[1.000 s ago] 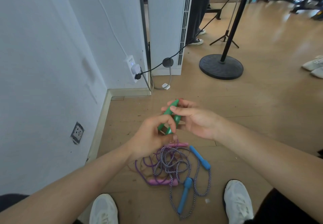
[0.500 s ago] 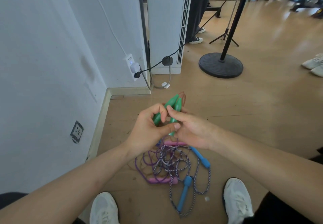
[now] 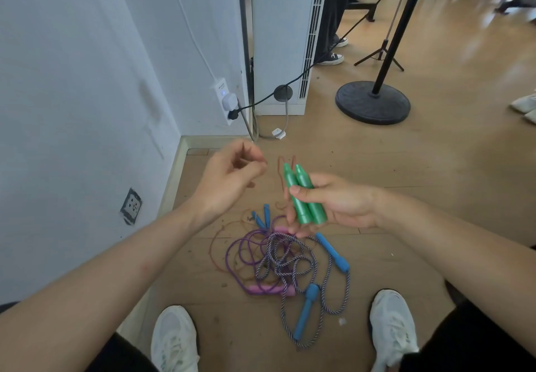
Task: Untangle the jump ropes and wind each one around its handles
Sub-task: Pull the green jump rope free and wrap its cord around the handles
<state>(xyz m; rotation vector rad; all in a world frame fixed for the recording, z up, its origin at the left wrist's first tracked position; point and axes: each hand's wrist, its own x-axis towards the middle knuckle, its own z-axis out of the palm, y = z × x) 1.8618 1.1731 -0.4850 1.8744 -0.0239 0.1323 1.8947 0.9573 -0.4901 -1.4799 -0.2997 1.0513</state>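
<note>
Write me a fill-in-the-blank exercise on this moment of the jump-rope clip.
1. The right hand grips a pair of handles, side by side, whose colour is ___.
2. The striped rope lying on the floor ends in handles coloured ___.
3. The purple rope tangled with it ends in handles coloured ___.

Missing words: green; blue; pink.

green handles (image 3: 305,197) on thin brown cord (image 3: 278,168). pile: pink handles (image 3: 265,289) on purple rope (image 3: 229,258), blue handles (image 3: 333,254) on navy/white striped rope (image 3: 285,258). shoes (image 3: 174,339) white, floor (image 3: 435,168) tan wood grain, wall (image 3: 72,81) white, stand base (image 3: 372,101) black.
</note>
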